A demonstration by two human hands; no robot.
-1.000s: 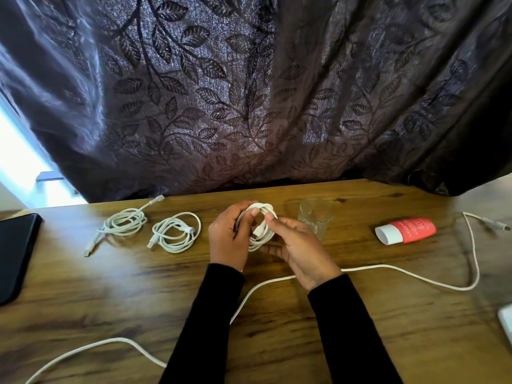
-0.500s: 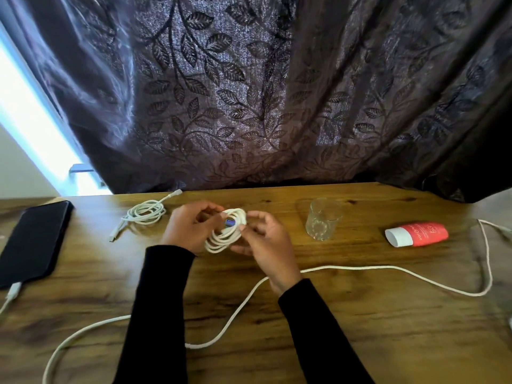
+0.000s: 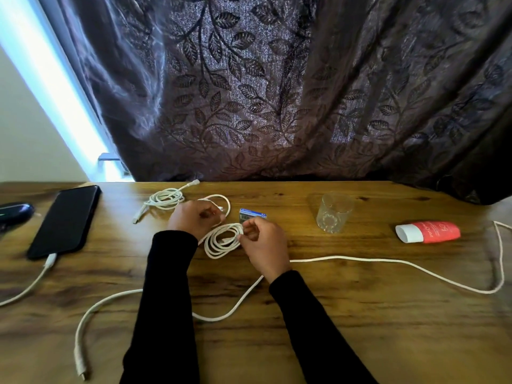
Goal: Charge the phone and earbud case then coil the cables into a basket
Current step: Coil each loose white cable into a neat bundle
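A coiled white cable (image 3: 221, 241) lies on the wooden table (image 3: 360, 314) between my hands. My right hand (image 3: 263, 245) pinches its right edge. My left hand (image 3: 195, 218) sits with fingers curled over another white coil (image 3: 225, 203) behind it. A third coiled white cable (image 3: 166, 199) lies further back left. The black phone (image 3: 66, 220) lies at the left with a white cable (image 3: 27, 284) plugged into its near end. A dark earbud case (image 3: 15, 212) sits at the far left edge. No basket is in view.
A long white cable (image 3: 388, 263) snakes across the table from lower left to the right edge. A small blue box (image 3: 252, 214), a clear glass (image 3: 333, 213) and a red tube with a white cap (image 3: 428, 231) stand nearby. A dark leaf-patterned curtain hangs behind.
The coil I held up in both hands now lies low on the table between them. The view swung left, bringing the phone and earbud case into sight; a blue box shows behind my right hand.
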